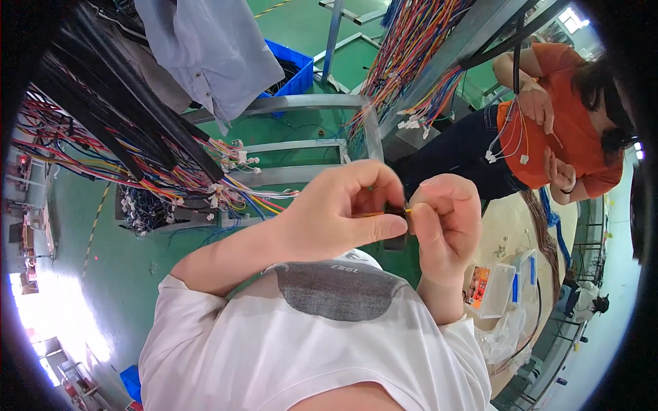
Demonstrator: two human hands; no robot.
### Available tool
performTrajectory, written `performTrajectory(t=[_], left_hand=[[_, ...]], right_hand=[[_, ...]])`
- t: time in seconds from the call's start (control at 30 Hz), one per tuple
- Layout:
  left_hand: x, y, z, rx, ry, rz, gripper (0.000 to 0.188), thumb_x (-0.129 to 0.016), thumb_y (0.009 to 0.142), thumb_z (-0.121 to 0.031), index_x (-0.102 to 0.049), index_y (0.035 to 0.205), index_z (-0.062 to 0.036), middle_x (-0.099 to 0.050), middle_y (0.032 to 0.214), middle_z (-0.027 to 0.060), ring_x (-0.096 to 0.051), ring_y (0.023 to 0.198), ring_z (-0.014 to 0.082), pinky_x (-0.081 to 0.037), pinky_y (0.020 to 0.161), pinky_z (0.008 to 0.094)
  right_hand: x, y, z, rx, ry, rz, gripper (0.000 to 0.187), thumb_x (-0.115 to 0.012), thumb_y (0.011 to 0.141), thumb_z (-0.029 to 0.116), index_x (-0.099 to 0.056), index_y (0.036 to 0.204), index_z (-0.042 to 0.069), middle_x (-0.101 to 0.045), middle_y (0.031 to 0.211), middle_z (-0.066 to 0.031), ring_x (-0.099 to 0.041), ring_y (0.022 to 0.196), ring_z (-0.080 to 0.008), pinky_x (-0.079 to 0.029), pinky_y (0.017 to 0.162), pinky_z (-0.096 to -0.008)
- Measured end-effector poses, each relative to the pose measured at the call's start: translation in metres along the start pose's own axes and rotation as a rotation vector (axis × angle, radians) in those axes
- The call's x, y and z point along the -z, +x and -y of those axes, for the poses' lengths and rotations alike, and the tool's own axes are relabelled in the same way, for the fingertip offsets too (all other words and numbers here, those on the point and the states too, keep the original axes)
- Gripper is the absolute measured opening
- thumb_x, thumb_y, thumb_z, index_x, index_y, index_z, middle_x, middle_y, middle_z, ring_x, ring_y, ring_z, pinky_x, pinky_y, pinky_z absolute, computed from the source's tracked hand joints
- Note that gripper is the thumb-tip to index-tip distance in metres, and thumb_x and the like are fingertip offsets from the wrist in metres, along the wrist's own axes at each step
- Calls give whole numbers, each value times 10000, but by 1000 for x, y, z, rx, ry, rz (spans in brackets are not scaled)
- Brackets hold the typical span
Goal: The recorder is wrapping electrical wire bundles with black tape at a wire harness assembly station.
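Observation:
In front of my chest my two hands nearly meet. My left hand point(346, 205) is closed, with its thumb stretched along a thin yellow wire point(409, 211). My right hand point(445, 222) pinches the same wire between thumb and forefinger, its other fingers curled in. A dark, narrow piece point(395, 243) shows just below my left thumb tip; I cannot make out its kind or whether it is held. Beyond my left wrist hang loose coloured wires point(264, 198) with white connectors point(240, 156), coming out of black sleeves point(154, 103).
A metal frame point(301, 103) stands ahead, with a grey shirt point(205, 55) and a blue crate point(295, 72) near it. At the right, a person in orange point(569, 116) handles wires beside a table point(507, 226) bearing a clear plastic box point(495, 291).

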State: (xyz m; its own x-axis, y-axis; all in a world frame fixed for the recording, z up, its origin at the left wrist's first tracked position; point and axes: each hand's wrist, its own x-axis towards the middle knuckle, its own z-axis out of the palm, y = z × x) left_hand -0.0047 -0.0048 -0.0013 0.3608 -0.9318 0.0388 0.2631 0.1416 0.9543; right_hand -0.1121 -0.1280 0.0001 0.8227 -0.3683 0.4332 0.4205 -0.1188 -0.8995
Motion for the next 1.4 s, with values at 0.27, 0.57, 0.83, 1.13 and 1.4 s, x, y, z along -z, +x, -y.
performTrajectory(t=[0.27, 0.57, 0.83, 1.13, 1.4], left_hand=[[2, 4, 2, -453, 724, -67, 142, -595, 732, 38, -505, 825, -19, -476, 746, -5, -443, 655, 31, -340, 527, 175], [4, 5, -2, 399, 98, 165, 354, -593, 783, -198, -421, 1042, -27, -530, 698, 50, -481, 543, 88, -373, 478, 196], [-4, 10, 5, 332, -646, -69, 290, -549, 823, -334, -491, 892, -58, -485, 682, -8, -359, 484, 45, -268, 414, 185], [5, -10, 6, -117, -400, -156, 536, -525, 786, -470, -412, 1052, -19, -432, 753, 12, -341, 518, 48, -266, 444, 168], [-2, -10, -7, -94, 184, -163, 92, -609, 735, -18, -531, 784, -13, -424, 699, 18, -361, 544, 28, -267, 472, 164]], right_hand=[[9, 10, 7, -97, -251, 168, 153, -455, 795, -56, -484, 943, -25, -499, 681, -11, -419, 555, -27, -297, 487, -149], [10, 12, -4, 199, -404, 179, 140, -476, 778, -89, -506, 899, -25, -546, 695, -42, -450, 537, -30, -330, 475, -152], [7, 9, -5, 284, -495, 177, 147, -491, 776, -93, -500, 904, -22, -560, 730, -49, -484, 601, -38, -357, 518, -147], [-3, 7, 0, -109, -66, 38, 131, -512, 780, -48, -466, 883, 18, -487, 661, 3, -406, 503, -19, -298, 441, -147], [-1, 15, 6, -241, 92, 38, 166, -466, 787, -60, -451, 926, 30, -448, 562, 45, -354, 472, -2, -244, 426, -164]])
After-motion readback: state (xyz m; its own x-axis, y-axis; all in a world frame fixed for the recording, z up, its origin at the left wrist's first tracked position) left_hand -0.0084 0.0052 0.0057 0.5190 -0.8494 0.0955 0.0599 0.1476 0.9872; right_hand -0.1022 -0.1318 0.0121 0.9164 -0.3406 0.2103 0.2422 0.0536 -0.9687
